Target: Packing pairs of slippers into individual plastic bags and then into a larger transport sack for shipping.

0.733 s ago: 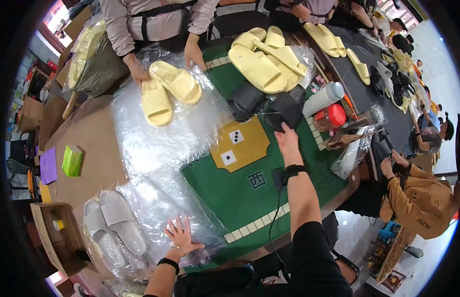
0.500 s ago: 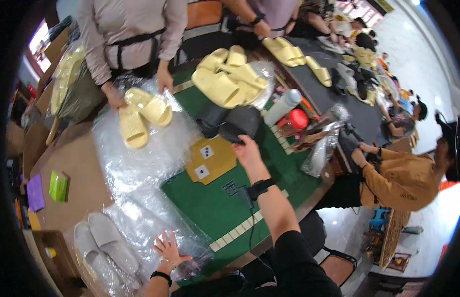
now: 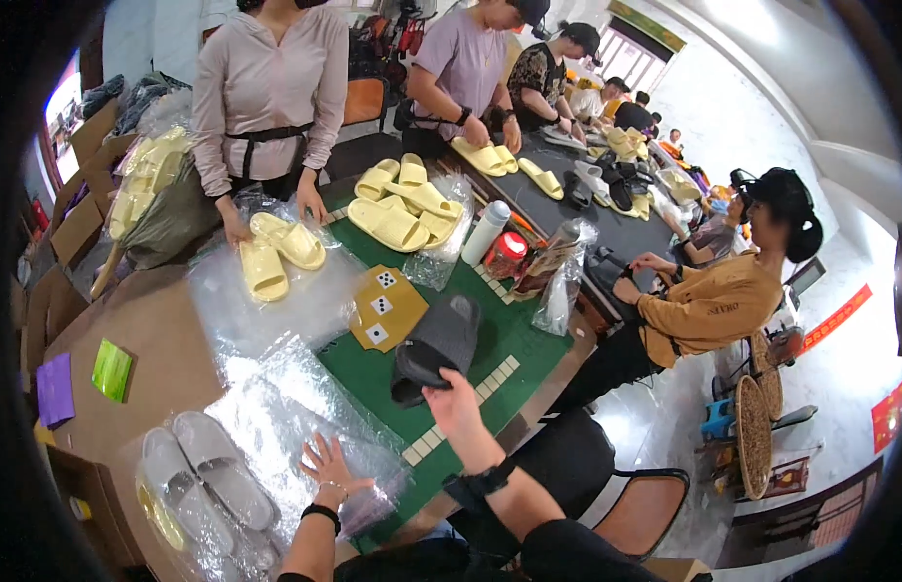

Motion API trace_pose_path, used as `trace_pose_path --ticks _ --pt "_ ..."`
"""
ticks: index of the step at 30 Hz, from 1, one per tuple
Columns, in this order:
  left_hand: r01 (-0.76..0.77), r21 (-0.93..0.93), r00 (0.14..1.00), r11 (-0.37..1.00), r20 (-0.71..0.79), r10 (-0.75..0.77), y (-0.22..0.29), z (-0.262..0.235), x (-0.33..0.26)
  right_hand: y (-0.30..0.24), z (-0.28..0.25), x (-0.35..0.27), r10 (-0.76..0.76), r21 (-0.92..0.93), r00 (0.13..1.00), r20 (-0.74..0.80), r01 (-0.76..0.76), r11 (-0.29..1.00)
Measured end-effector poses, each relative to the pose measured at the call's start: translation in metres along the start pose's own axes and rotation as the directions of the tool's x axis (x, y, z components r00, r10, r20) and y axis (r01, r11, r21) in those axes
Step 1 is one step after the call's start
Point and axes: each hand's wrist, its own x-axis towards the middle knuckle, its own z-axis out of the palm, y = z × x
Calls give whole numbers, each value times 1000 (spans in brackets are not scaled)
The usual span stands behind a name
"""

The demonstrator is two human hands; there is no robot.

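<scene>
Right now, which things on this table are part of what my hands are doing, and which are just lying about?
In hand:
- right hand on the dark grey slippers
- left hand spread on the clear plastic bags

Lying about:
- light grey slippers
- yellow dice board
- white bottle
- green card

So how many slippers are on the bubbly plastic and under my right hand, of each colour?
yellow slippers: 2
pale grey slippers: 2
dark slippers, stacked in the right hand: 2, as far as shows
Total: 6
</scene>
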Motion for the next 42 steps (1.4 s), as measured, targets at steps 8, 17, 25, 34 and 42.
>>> trace_pose_path --ticks 8,17,25,34,42 --pt "-63 142 993 988 112 47 4 -34 -21 76 -81 -109 115 6 937 -331 -119 993" --pt "-152 421 988 894 64 138 -5 -24 -26 57 -179 -94 -76 -651 902 -425 -246 718" --pt "-97 456 994 885 3 107 1 -26 -2 24 -175 -79 -254 -715 901 -353 -84 694" --pt "-100 381 994 919 4 106 11 -32 4 23 -174 -65 668 -760 630 -396 -633 146" --pt "-74 389 996 918 -18 88 -13 -6 4 -29 -122 0 266 -609 884 383 459 -648"
